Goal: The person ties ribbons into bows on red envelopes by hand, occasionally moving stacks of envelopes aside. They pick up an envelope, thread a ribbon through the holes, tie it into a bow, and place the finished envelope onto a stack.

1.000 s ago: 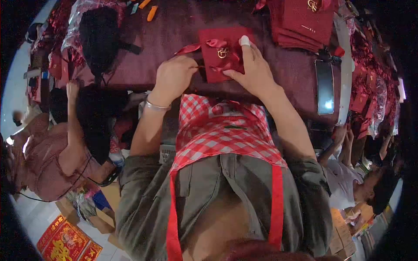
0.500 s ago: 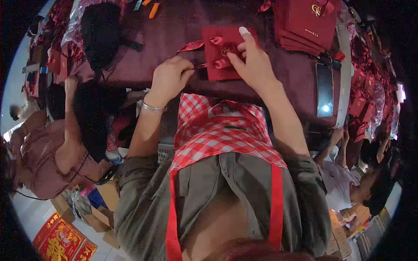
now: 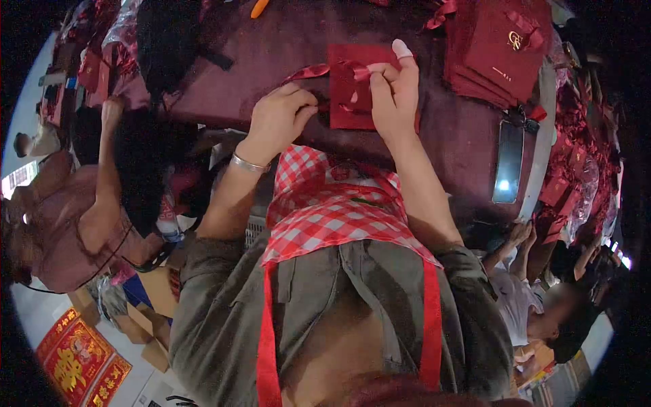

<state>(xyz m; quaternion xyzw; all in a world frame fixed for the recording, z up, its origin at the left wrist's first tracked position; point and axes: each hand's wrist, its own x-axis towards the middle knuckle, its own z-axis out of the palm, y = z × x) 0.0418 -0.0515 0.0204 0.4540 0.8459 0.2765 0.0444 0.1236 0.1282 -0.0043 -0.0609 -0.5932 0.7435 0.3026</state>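
Observation:
A dark red gift bag (image 3: 344,117) lies flat on the table in front of me, its gold print mostly covered by my right hand. A glossy red ribbon (image 3: 310,72) runs from the bag's upper part toward the left. My right hand (image 3: 395,95), with a white cover on one fingertip, lies over the bag's right half and pinches a ribbon loop between thumb and finger. Just left of the bag, my left hand (image 3: 279,121) is closed in a pinch at the ribbon. The bit between its fingertips is small and dark.
A stack of similar red bags (image 3: 491,64) stands at the upper right. Below it lies a phone (image 3: 508,163) near the table edge. A black item (image 3: 166,51) and an orange tool handle (image 3: 258,8) are at the upper left. Other people work on both sides.
My right hand has drawn back from the gold print and turned more upright, now pinching the ribbon loop. My left hand stays beside the bag's left edge. The view has shifted slightly.

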